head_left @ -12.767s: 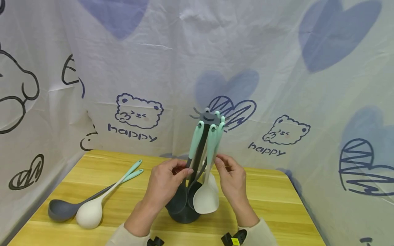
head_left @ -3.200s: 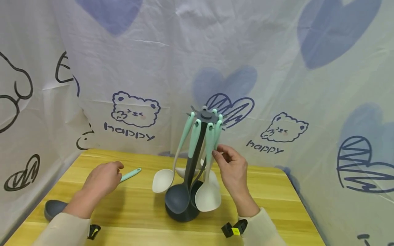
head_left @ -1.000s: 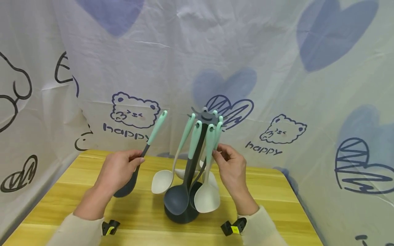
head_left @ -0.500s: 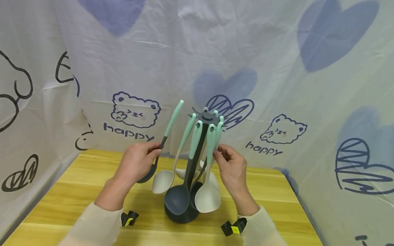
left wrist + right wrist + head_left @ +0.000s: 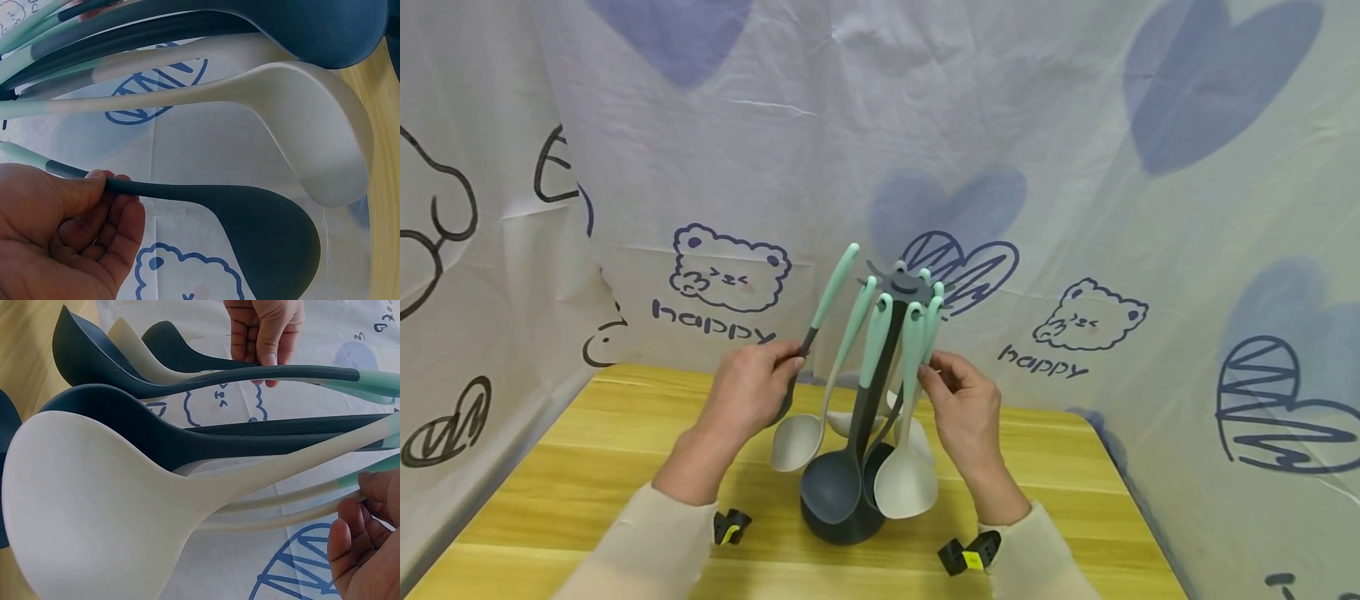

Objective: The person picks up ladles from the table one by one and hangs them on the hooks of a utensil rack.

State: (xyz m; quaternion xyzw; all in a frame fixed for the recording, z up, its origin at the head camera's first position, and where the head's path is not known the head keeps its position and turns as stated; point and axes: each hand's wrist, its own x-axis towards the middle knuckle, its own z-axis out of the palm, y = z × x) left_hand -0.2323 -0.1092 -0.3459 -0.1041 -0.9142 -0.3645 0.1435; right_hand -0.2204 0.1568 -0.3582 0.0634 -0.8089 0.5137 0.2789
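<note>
My left hand [image 5: 748, 387] pinches the dark shaft of a grey ladle [image 5: 269, 231] between thumb and fingers. Its mint handle [image 5: 832, 287] leans up beside the left hooks of a dark utensil stand [image 5: 904, 287], clear of the table. On that stand hang a white ladle [image 5: 796, 442], another dark ladle [image 5: 831, 487] and a broad white spoon [image 5: 906, 487], with more utensils behind. At the stand's right side, my right hand [image 5: 966, 412] pinches a thin white-shafted utensil [image 5: 281, 520] near its mint handle; its head is hidden behind the white spoon.
The stand's round base [image 5: 842, 529] rests on a wooden table [image 5: 1045, 517]. A printed white cloth [image 5: 820, 167] hangs behind the table and along its sides. Each wrist wears a small black camera.
Both ladles lay at the table's left earlier; the white one now hangs on the stand. My left hand has lifted the grey ladle and carried it right. My right hand stays put.
</note>
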